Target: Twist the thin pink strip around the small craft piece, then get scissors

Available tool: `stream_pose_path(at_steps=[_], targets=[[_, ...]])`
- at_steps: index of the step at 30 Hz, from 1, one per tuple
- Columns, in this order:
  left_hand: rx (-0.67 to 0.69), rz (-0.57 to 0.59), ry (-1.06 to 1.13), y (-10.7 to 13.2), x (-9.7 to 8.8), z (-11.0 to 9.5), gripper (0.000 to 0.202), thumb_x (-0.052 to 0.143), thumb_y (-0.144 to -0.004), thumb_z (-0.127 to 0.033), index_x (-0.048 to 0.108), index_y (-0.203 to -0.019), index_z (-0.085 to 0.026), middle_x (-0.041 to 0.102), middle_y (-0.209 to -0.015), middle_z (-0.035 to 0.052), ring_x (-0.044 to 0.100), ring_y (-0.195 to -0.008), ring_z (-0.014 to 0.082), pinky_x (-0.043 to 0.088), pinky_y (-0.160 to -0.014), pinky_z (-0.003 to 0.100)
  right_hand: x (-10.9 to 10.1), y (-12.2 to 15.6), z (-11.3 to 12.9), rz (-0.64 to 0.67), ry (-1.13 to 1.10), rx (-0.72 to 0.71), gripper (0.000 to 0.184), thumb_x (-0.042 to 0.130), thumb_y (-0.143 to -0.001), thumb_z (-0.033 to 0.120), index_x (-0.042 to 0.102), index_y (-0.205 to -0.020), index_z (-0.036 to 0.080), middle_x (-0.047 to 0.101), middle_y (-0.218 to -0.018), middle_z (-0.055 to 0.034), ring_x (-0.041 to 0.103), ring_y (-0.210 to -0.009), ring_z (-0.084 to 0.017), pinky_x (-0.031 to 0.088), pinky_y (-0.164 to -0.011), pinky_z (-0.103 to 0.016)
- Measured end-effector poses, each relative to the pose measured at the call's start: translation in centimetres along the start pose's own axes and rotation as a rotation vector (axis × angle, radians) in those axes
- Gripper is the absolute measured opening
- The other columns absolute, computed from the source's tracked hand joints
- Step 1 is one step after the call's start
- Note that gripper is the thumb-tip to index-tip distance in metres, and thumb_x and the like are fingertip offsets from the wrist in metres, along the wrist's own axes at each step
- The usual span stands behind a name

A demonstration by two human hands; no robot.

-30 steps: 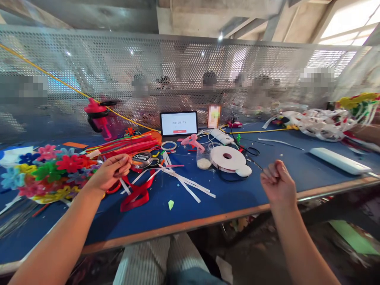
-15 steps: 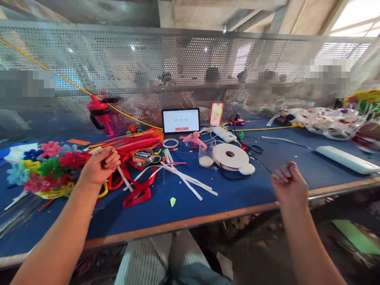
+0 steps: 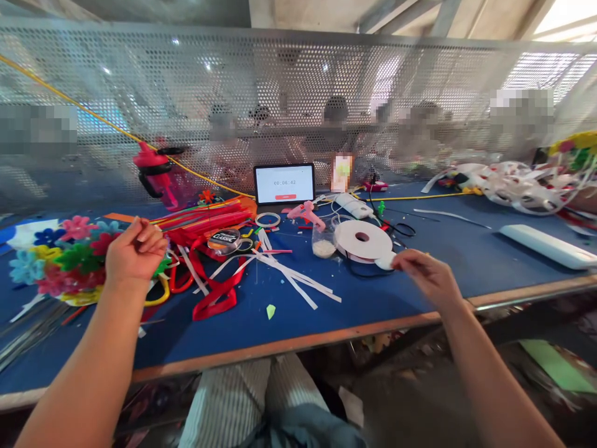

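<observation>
Head view, left hand [image 3: 135, 252]: closed in a loose fist at 9 o'clock, above red ribbons [image 3: 212, 298], just beside paper flowers [image 3: 60, 261]
Head view, right hand [image 3: 426, 277]: fingers loosely open at 3 o'clock, fingertips near white tape roll [image 3: 364, 239]; grip unclear
Blue surface [image 3: 420, 298]: tablet [image 3: 284, 184] at 12 o'clock
</observation>
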State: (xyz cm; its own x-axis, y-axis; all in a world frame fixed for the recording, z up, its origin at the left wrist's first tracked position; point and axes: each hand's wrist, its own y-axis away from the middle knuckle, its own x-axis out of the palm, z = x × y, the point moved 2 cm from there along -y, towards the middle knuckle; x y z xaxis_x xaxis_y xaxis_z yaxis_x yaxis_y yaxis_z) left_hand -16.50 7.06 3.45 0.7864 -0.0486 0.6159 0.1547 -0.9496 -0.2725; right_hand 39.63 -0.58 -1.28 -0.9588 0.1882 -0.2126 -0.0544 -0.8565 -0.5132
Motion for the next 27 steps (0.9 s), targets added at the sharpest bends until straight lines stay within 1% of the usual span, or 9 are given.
stream_pose_path(at_steps=[2, 3, 6, 11, 15, 18, 22, 25, 27], targets=[[0.030, -0.037, 0.003, -0.2, -0.5, -0.4, 0.006, 0.045, -0.084, -0.012, 0.048, -0.079, -0.014, 0.028, -0.051, -0.0069, 0.015, -0.042, 0.0058, 0.023, -0.042, 0.017, 0.9, -0.6, 0.6, 0.251, 0.162, -0.077, 0.011, 0.067, -0.077, 0.031, 0.072, -0.077, 0.021, 0.067, -0.082, -0.0057, 0.059, -0.078, -0.018, 0.047, -0.073, -0.030], [0.044, -0.052, 0.002, -0.2, -0.7, -0.5, 0.006, 0.045, -0.084, -0.012, 0.048, -0.079, -0.015, 0.029, -0.050, -0.0070, 0.015, -0.042, 0.0058, 0.023, -0.042, 0.017, 1.2, -0.9, 0.8, 0.336, 0.200, -0.111, 0.011, 0.065, -0.078, 0.030, 0.071, -0.077, 0.021, 0.067, -0.083, -0.0059, 0.059, -0.080, -0.019, 0.046, -0.074, -0.031], [0.063, -0.056, 0.016, -0.3, -1.0, -0.9, 0.006, 0.045, -0.084, -0.012, 0.047, -0.079, -0.015, 0.031, -0.049, -0.0074, 0.014, -0.041, 0.0060, 0.024, -0.043, 0.018, 1.6, -1.5, 0.8, 0.489, 0.280, -0.179, 0.014, 0.059, -0.082, 0.029, 0.069, -0.075, 0.021, 0.066, -0.081, -0.0058, 0.059, -0.081, -0.019, 0.046, -0.077, -0.033], [0.080, -0.055, 0.018, -0.2, -0.8, -0.9, 0.007, 0.045, -0.086, -0.013, 0.047, -0.079, -0.015, 0.032, -0.049, -0.0075, 0.013, -0.042, 0.0063, 0.023, -0.044, 0.018, 1.6, -1.6, 0.5, 0.532, 0.471, -0.247, 0.012, 0.056, -0.081, 0.022, 0.061, -0.071, 0.020, 0.062, -0.077, -0.0040, 0.057, -0.075, -0.017, 0.043, -0.073, -0.031], [0.101, -0.045, 0.007, -0.2, -0.7, -0.7, 0.009, 0.043, -0.086, -0.013, 0.047, -0.078, -0.014, 0.032, -0.050, -0.0072, 0.012, -0.042, 0.0067, 0.023, -0.044, 0.019, 2.5, -1.2, 1.3, 0.527, 0.594, -0.336, 0.008, 0.055, -0.079, 0.017, 0.059, -0.074, 0.022, 0.061, -0.079, -0.0043, 0.054, -0.077, -0.018, 0.042, -0.074, -0.032], [0.118, -0.018, -0.011, -0.2, -0.5, -0.6, 0.011, 0.043, -0.087, -0.013, 0.047, -0.077, -0.014, 0.032, -0.050, -0.0069, 0.013, -0.042, 0.0068, 0.023, -0.044, 0.020, 4.3, -1.1, 2.7, 0.555, 0.598, -0.402, 0.010, 0.053, -0.079, 0.016, 0.059, -0.075, 0.022, 0.061, -0.082, -0.0053, 0.054, -0.080, -0.020, 0.042, -0.076, -0.034], [0.161, -0.035, -0.077, 0.0, -0.2, -0.8, 0.013, 0.043, -0.088, -0.016, 0.049, -0.076, -0.014, 0.031, -0.049, -0.0070, 0.011, -0.042, 0.0071, 0.022, -0.044, 0.020, 7.3, -1.8, 4.2, 0.598, 0.623, -0.481, 0.012, 0.051, -0.078, 0.012, 0.059, -0.076, 0.021, 0.061, -0.084, -0.0073, 0.053, -0.082, -0.020, 0.041, -0.075, -0.034], [0.190, -0.049, -0.093, 0.2, 0.1, -1.0, 0.013, 0.043, -0.088, -0.016, 0.049, -0.077, -0.014, 0.032, -0.049, -0.0072, 0.011, -0.042, 0.0072, 0.021, -0.044, 0.020, 9.3, -2.6, 4.4, 0.676, 0.725, -0.549, 0.013, 0.050, -0.077, 0.012, 0.059, -0.076, 0.020, 0.062, -0.084, -0.0082, 0.053, -0.083, -0.021, 0.041, -0.073, -0.033], [0.209, -0.057, -0.103, 0.4, 0.2, -1.3, 0.012, 0.044, -0.087, -0.016, 0.048, -0.076, -0.015, 0.032, -0.049, -0.0073, 0.012, -0.041, 0.0070, 0.020, -0.044, 0.020, 10.0, -2.8, 4.2, 0.717, 0.807, -0.593, 0.013, 0.050, -0.077, 0.012, 0.060, -0.076, 0.019, 0.062, -0.081, -0.0082, 0.054, -0.082, -0.021, 0.041, -0.073, -0.033]])
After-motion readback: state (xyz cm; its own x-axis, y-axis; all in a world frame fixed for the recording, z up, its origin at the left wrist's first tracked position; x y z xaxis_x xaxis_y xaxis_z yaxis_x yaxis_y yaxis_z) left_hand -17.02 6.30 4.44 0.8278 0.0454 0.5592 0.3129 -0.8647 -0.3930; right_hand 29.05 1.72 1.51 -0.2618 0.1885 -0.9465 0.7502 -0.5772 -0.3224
